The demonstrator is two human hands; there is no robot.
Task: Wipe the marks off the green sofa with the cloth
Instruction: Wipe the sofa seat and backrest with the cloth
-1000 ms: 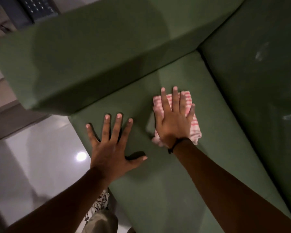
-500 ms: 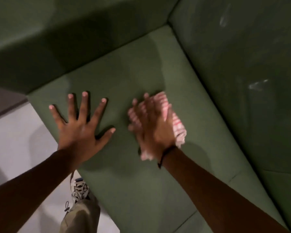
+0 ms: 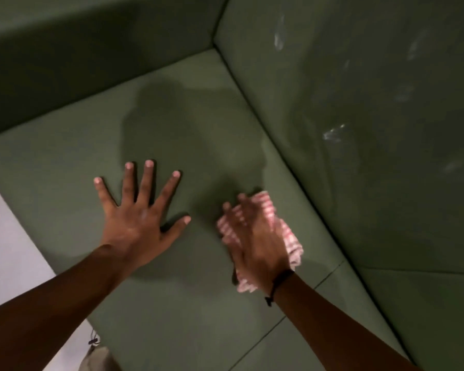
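The green sofa's seat cushion (image 3: pixel 172 124) fills the middle of the view. My right hand (image 3: pixel 255 242) presses flat on a red-and-white striped cloth (image 3: pixel 288 236) on the seat near the backrest; both are motion-blurred. My left hand (image 3: pixel 140 210) lies flat on the seat to the left, fingers spread, holding nothing. A darker patch (image 3: pixel 177 119) shows on the seat beyond my hands. Pale whitish marks (image 3: pixel 332 135) streak the backrest (image 3: pixel 386 183) on the right.
The sofa's armrest (image 3: pixel 78 49) rises along the top left. A pale floor (image 3: pixel 8 250) lies at the left beyond the seat's edge. A seam (image 3: pixel 330 274) between cushions runs just behind my right wrist.
My right hand has slid the cloth sideways across the seat while my left hand stayed flat. The view has shifted, so the backrest marks now show more.
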